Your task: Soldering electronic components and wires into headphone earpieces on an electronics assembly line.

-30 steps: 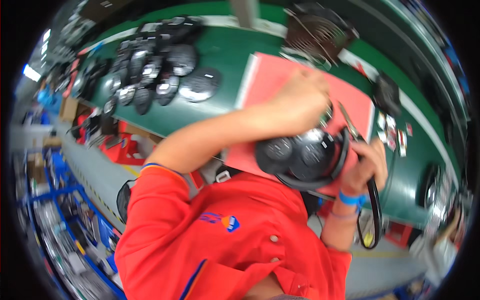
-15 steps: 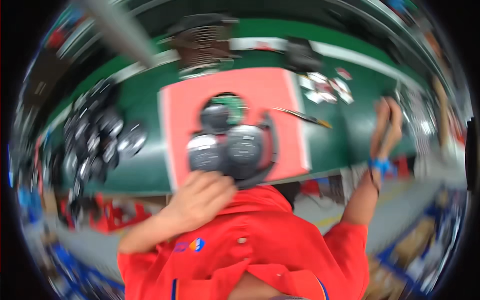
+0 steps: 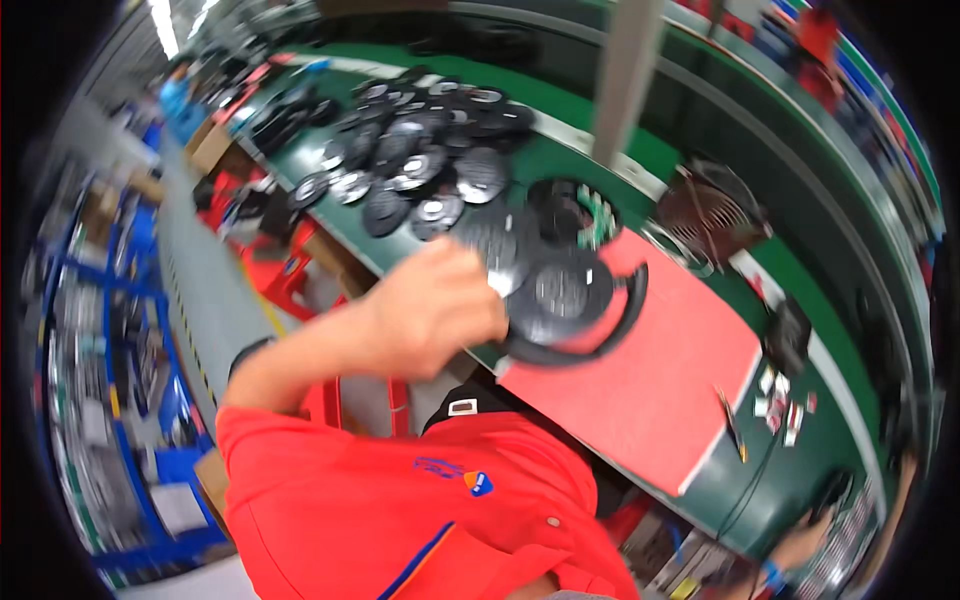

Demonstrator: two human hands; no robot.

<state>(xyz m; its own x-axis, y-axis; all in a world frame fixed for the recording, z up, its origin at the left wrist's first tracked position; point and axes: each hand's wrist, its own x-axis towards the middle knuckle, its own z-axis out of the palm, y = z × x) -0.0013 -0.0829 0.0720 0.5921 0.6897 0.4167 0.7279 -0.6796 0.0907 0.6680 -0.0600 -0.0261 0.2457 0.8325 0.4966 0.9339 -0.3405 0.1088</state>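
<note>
My left hand (image 3: 440,310) is closed at the left edge of a black headphone-like piece (image 3: 560,290), which has round domed cups and a curved band. The piece is tilted over the left end of a pink mat (image 3: 640,370); motion blurs it, and my fingertips are hidden. Just behind it is an open round black housing (image 3: 560,210) with a green circuit board (image 3: 598,220) showing. Far to the lower right, my right hand (image 3: 800,540), with a blue wristband, is beside a small black object (image 3: 832,490). Its fingers are too blurred to read.
Black round cups (image 3: 420,160) lie heaped on the green table (image 3: 310,155) at the left. Tweezers (image 3: 732,425), small white-and-red pieces (image 3: 780,405) and a black block (image 3: 788,335) are right of the mat. A grey post (image 3: 628,80) rises behind. Red stools (image 3: 285,285) stand below.
The view has swung left. My left hand has moved with the headphone-like piece toward the heap of cups. My right hand has shifted to the lower right, beside the black object.
</note>
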